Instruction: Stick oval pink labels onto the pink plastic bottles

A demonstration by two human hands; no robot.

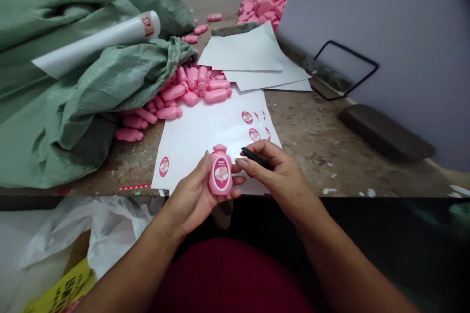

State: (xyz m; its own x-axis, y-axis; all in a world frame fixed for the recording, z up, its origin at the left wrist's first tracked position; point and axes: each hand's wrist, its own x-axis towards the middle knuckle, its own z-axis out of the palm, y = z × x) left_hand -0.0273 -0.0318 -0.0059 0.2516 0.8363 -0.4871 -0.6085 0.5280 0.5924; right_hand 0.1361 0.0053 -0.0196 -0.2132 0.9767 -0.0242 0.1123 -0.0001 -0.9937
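Head view. We log the left hand (pixel 196 191) cradling a small pink plastic bottle with a red-and-white oval label (pixel 221 171), fingers curled behind it, neck toward twelve o'clock; it is held at the near edge of a worn brown tabletop (pixel 304 142). Clock centred on this bottle: at three, the right hand (pixel 281 168) pinches a slim black pen-like tool (pixel 254 158) between thumb and fingers, tip toward ten, apart from the bottle. At twelve, a white sheet with red oval stickers (pixel 209 127). At eleven, we note heaped pink bottles (pixel 183 89) by a green woven sack (pixel 73 132), itself at ten, a white paper roll (pixel 106 39) resting on it. At one, overlapping blank white sheets (pixel 249 54).
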